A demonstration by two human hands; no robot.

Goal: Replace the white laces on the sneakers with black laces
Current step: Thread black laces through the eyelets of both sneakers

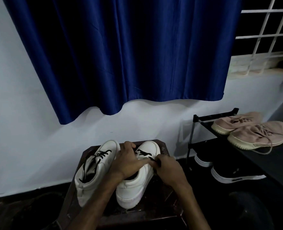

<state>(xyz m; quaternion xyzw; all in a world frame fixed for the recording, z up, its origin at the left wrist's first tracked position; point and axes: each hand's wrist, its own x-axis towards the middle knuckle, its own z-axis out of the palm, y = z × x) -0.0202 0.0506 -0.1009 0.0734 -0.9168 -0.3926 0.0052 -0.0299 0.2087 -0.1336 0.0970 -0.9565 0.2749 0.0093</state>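
Observation:
Two white sneakers stand side by side on a small dark table (164, 147), toes toward the wall. The left sneaker (94, 170) carries a black lace (97, 159) with loose ends trailing into its opening. The right sneaker (137, 186) has a black lace (144, 153) through its front eyelets. My left hand (129, 161) lies over the right sneaker's tongue, fingers pressing its upper. My right hand (167, 170) pinches a black lace end at the sneaker's right side. No white laces are visible.
A black shoe rack (197, 120) stands to the right with a pair of beige sneakers (257, 135) on top and black sneakers (233, 173) below. A blue curtain (120, 55) hangs over the white wall. The floor is dark.

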